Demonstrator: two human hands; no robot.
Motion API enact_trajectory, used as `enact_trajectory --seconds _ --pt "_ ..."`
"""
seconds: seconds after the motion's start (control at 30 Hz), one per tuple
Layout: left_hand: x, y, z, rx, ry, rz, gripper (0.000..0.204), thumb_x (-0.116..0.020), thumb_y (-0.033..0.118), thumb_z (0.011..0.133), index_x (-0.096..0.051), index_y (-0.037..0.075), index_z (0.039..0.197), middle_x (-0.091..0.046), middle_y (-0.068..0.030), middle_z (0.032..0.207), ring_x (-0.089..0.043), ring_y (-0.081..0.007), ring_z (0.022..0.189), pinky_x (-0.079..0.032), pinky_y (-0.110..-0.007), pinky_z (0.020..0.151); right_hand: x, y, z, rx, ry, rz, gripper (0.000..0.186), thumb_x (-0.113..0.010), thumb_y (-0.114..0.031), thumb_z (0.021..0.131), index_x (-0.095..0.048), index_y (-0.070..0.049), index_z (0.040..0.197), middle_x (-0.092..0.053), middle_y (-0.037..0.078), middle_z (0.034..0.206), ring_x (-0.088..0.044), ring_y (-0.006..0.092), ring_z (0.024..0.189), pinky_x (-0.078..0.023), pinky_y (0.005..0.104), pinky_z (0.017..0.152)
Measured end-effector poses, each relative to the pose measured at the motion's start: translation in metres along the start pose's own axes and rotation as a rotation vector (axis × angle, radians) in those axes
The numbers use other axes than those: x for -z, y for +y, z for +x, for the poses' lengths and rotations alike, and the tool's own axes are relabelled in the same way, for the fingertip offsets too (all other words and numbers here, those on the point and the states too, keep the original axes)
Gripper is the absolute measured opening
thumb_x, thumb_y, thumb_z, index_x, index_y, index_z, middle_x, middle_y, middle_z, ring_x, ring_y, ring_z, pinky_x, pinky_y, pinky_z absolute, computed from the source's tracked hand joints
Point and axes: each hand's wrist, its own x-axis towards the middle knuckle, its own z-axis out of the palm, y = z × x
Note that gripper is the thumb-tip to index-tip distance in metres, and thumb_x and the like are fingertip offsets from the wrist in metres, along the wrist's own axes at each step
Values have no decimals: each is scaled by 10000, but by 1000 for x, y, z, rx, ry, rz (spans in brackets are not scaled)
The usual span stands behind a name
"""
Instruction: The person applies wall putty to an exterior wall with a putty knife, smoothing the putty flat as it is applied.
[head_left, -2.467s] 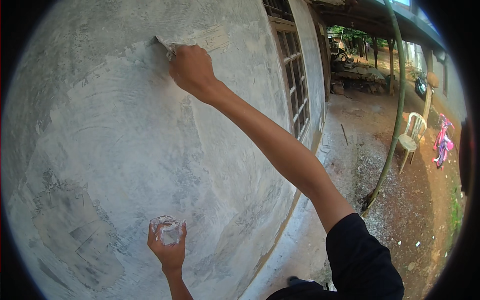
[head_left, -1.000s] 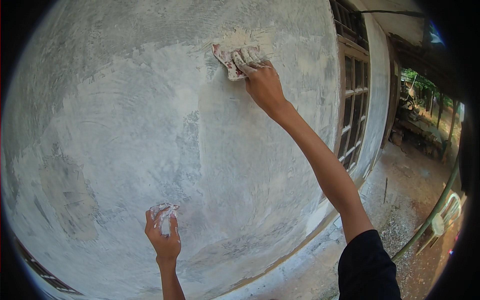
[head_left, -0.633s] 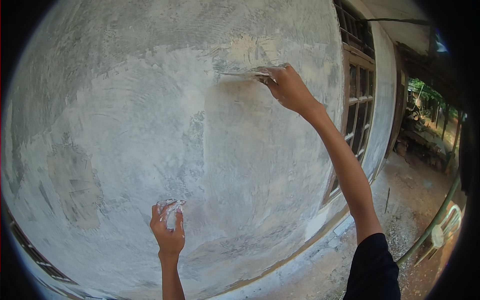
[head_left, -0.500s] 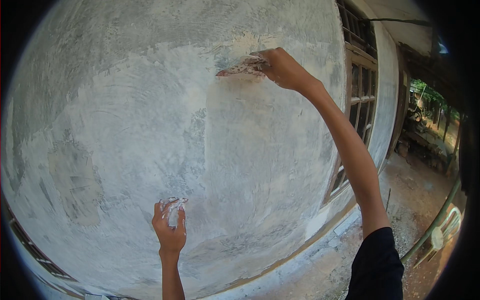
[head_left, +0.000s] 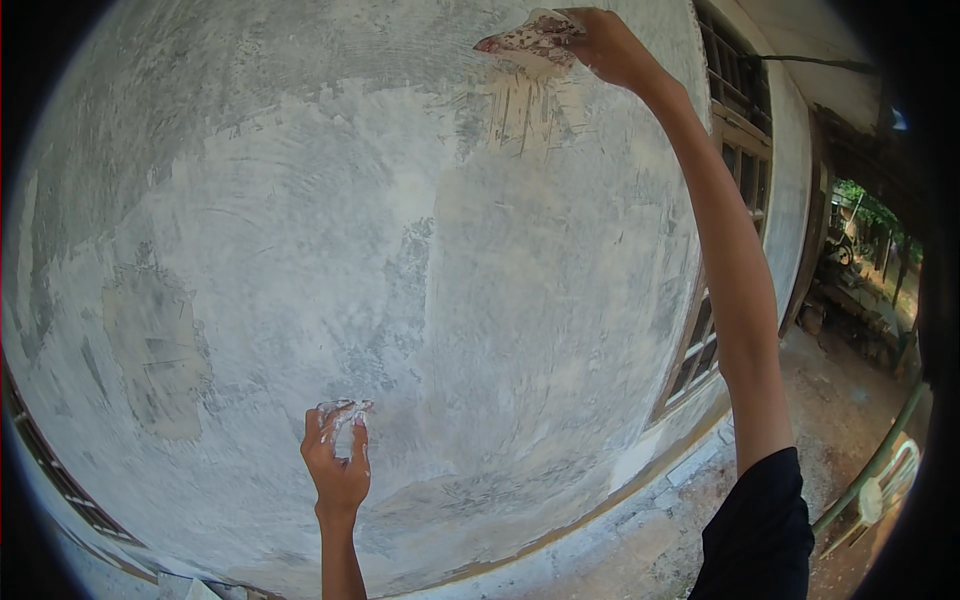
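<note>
High on the grey-white wall (head_left: 300, 250), my right hand (head_left: 615, 48) grips a putty scraper (head_left: 527, 37), its wide blade blotched with brownish paste and lying against or very close to the wall. Streaks of damp beige putty (head_left: 522, 112) run just beneath the blade. Lower down and to the left, my left hand (head_left: 338, 465) is raised in front of the wall with curled fingers. White paste coats its fingertips and a thin, flat-edged piece (head_left: 345, 404) between them, whose kind I cannot make out.
A barred, wood-framed window (head_left: 745, 170) sits right of my right arm. Another window frame (head_left: 70, 480) shows at the lower left. A dirt floor (head_left: 650, 550) runs along the wall's foot. On the right are a green pole (head_left: 870, 465) and a pale plastic chair (head_left: 880, 490).
My right hand has moved up the wall and slightly right with the scraper, uncovering streaked putty below it. My left hand has stayed nearly in place.
</note>
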Motion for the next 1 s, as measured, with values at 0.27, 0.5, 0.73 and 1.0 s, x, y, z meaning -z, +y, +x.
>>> enact_trajectory --seconds 0.27,0.5,0.73,1.0 --pt "-21 3 73 -190 110 306 409 -606 41 820 -534 52 1222 -451 -169 1263 -399 -317 1193 -335 -435 990 -91 -5 -63 92 371 -367 266 -555 -18 759 -669 -40 997 -659 167 876 -616 343 863 -483 415 841" --pt "-49 -18 138 -320 254 484 600 -624 130 837 -376 70 1381 -294 -198 1435 -252 -361 1330 -210 -477 1091 -123 -33 -115 -7 288 -375 240 -562 -8 735 -678 -40 943 -669 122 803 -608 289 884 -464 378 877" --pt "-53 -27 167 -366 284 589 621 -601 211 852 -345 24 1386 -257 -215 1458 -216 -352 1364 -156 -512 1110 -111 -33 -149 50 243 -293 195 -565 -1 742 -675 -41 899 -669 132 819 -606 282 874 -454 389 883" --pt "-54 -33 175 -397 315 575 597 -562 210 875 -336 13 1391 -289 -213 1452 -254 -348 1354 -151 -475 1121 -40 -19 -85 -174 63 -128 167 -595 -25 793 -643 18 947 -659 188 849 -617 362 834 -466 459 768"
